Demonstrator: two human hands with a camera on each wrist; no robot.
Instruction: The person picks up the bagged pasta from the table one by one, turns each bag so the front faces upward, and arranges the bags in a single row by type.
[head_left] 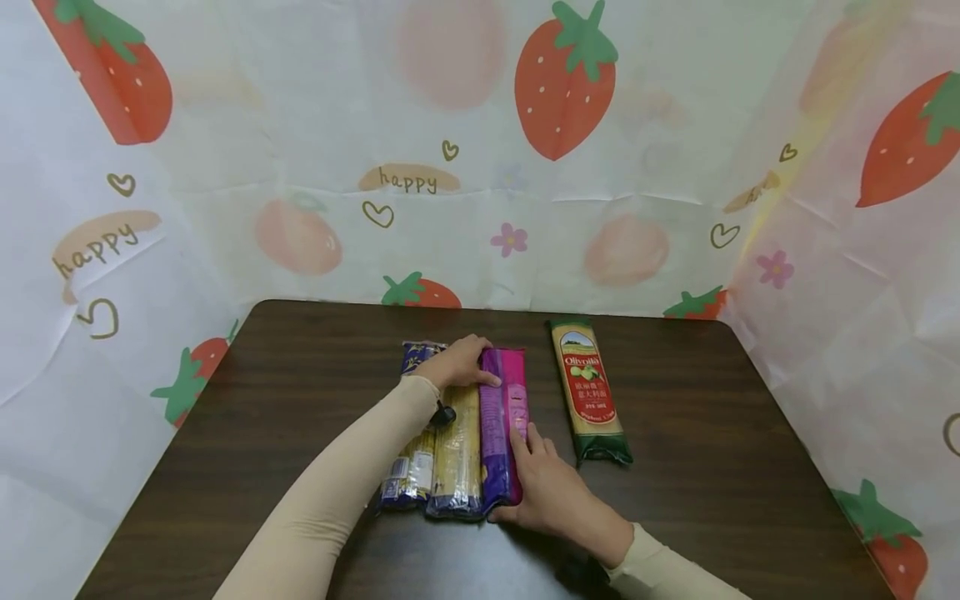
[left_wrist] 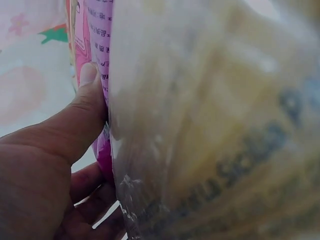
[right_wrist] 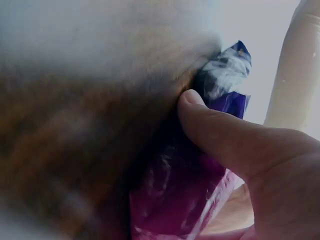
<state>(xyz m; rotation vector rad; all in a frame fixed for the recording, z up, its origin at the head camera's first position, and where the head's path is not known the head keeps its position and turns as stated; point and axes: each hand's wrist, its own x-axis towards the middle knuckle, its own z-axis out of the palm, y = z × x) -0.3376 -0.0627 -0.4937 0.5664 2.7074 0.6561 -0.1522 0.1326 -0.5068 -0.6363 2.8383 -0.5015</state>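
Three long packets lie side by side on the table. The rightmost is a pink-and-purple packet (head_left: 504, 417) with printed text. Beside it is a clear pasta packet (head_left: 457, 454) showing yellow strands, and another pasta packet (head_left: 409, 475) with dark blue ends lies on the left. My left hand (head_left: 456, 363) reaches over the far ends, its thumb on the pink-and-purple packet's face and its fingers at that packet's end. At the near right, my right hand (head_left: 551, 487) holds the same packet, thumb at its near end and fingers along its right side.
To the right, apart from the row, lies a spaghetti packet (head_left: 588, 387) with a red label and green ends. The dark wooden table (head_left: 712, 467) is enclosed at the back and sides by a strawberry-print sheet (head_left: 637, 167).
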